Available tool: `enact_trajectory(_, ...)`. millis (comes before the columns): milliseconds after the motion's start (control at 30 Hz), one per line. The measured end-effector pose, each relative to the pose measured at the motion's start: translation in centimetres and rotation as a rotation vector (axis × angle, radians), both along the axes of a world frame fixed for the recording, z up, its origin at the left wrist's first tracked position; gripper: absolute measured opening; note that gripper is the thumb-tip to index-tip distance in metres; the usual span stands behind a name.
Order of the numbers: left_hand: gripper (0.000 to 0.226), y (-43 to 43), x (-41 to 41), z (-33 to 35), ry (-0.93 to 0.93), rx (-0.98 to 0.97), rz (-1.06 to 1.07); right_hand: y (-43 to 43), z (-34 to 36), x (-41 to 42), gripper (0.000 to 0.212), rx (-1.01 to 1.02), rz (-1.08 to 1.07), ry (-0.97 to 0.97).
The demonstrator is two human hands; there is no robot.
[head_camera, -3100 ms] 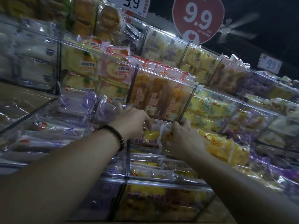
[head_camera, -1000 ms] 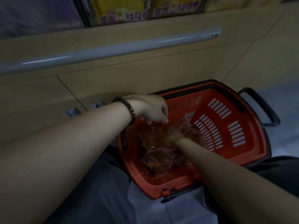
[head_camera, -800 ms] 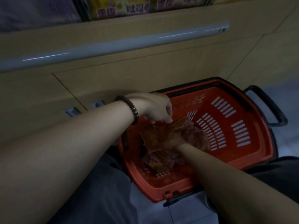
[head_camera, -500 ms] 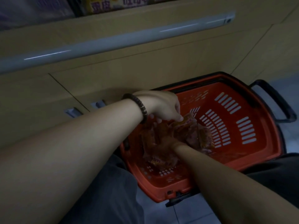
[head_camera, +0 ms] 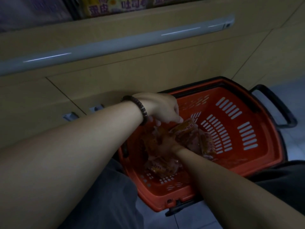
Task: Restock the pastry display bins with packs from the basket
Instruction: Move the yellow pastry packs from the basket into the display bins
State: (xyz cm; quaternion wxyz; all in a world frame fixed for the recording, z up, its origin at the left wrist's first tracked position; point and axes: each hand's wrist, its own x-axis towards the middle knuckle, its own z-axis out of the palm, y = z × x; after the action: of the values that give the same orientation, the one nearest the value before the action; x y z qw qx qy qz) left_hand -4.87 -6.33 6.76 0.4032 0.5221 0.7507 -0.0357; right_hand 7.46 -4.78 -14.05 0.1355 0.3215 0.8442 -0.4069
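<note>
Down at floor level, head view, dim light. Red basket (head_camera: 264, 146) sits on the tiled floor against the wooden base of the display, black handle to its far right. A small heap of orange packs (head_camera: 186, 134) lies in the basket's left half; the right half shows bare slotted plastic.

Left hand (head_camera: 163, 109), dark bead bracelet (head_camera: 140, 111) at the wrist, hangs over the heap with fingers curled downward, tips at the upper edge of one pack. Pinching or only touching: cannot tell.

Right hand (head_camera: 166, 146) is pushed in among the packs, wrappers bunched on both sides of it. Fingers hidden under the film, so its hold cannot be made out.

Display bins (head_camera: 115, 5) show only as a strip along the top edge, yellow packs behind clear fronts, above a grey rail (head_camera: 115, 42).

Judgement: mid-task, at the gathering step. No pack is lifted clear of the basket yet. Several remain, so at least one more carry up to the bins is left.
</note>
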Motion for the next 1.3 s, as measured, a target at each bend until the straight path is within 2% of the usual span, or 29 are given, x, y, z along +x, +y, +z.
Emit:
enact_trajectory(100, 0.029, -0.3, -0.7, -0.7, -0.005, 0.024, 0.060, 1.2, 1.6, 0.7, 0.086, -0.018, 0.059, -0.068)
enact_trajectory(200, 0.031, -1.1, -1.5, -0.9, 0.001, 0.000, 0.104, 2.8, 4.7, 1.1, 0.100, -0.069, 0.089, -0.178)
enact_trajectory(300, 0.033, -2.1, -2.0, -0.4, 0.033, -0.008, 0.145, 4.6, 9.9, 1.2, 0.062, -0.007, 0.099, -0.215)
enact_trajectory(367, 0.037, -2.6, -2.4, -0.1, 0.017, 0.000, 0.205, 5.4, 13.4, 1.6, 0.069, 0.015, 0.079, -0.169)
enact_trajectory(400, 0.043, -2.8, -2.5, 0.1, -0.008, 0.000, 0.251, 5.8, 15.1, 2.1, 0.085, -0.011, 0.050, -0.129)
enact_trajectory(467, 0.060, -3.4, -2.9, 0.7, -0.116, 0.000, 0.382, 6.4, 18.8, 3.2, 0.111, -0.054, -0.021, -0.011)
enact_trajectory(500, 0.071, -3.7, -3.1, 1.1, -0.200, -0.003, 0.452, 6.7, 20.6, 3.9, 0.110, -0.061, -0.058, 0.051)
enact_trajectory(567, 0.091, -4.3, -3.1, 2.0, -0.368, 0.001, 0.573, 7.5, 23.8, 5.4, 0.098, -0.083, -0.120, 0.148)
enact_trajectory(633, 0.099, -4.5, -2.4, 3.1, -0.512, 0.056, 0.679, 8.1, 25.7, 6.8, 0.070, -0.162, -0.203, 0.211)
enact_trajectory(667, 0.096, -4.5, -1.6, 3.6, -0.594, 0.084, 0.720, 8.2, 26.5, 7.4, 0.061, -0.191, -0.236, 0.228)
enact_trajectory(733, 0.074, -3.9, 0.2, 4.3, -0.775, 0.134, 0.723, 8.0, 27.7, 7.9, 0.057, -0.218, -0.294, 0.271)
enact_trajectory(800, 0.049, -2.8, 2.0, 4.6, -0.892, 0.216, 0.697, 7.8, 27.9, 7.4, 0.061, -0.195, -0.348, 0.334)
enact_trajectory(933, 0.025, -1.0, 3.8, 4.8, -1.025, 0.494, 0.810, 7.4, 27.0, 6.7, 0.069, -0.281, -0.364, 0.433)
enact_trajectory(1067, 0.024, -0.1, 3.2, 4.3, -1.034, 0.568, 0.853, 8.2, 27.1, 6.6, 0.027, -0.449, -0.464, 0.611)
enact_trajectory(1133, 0.023, 0.3, 3.2, 3.8, -1.017, 0.560, 0.865, 9.1, 27.0, 6.5, 0.045, -0.475, -0.509, 0.667)
enact_trajectory(1233, 0.020, 0.5, 3.4, 3.4, -1.004, 0.532, 0.825, 10.1, 26.3, 6.7, 0.075, -0.470, -0.617, 0.618)
enact_trajectory(1300, 0.016, 0.5, 3.5, 3.3, -1.002, 0.509, 0.814, 10.3, 26.5, 7.4, 0.067, -0.463, -0.713, 0.550)
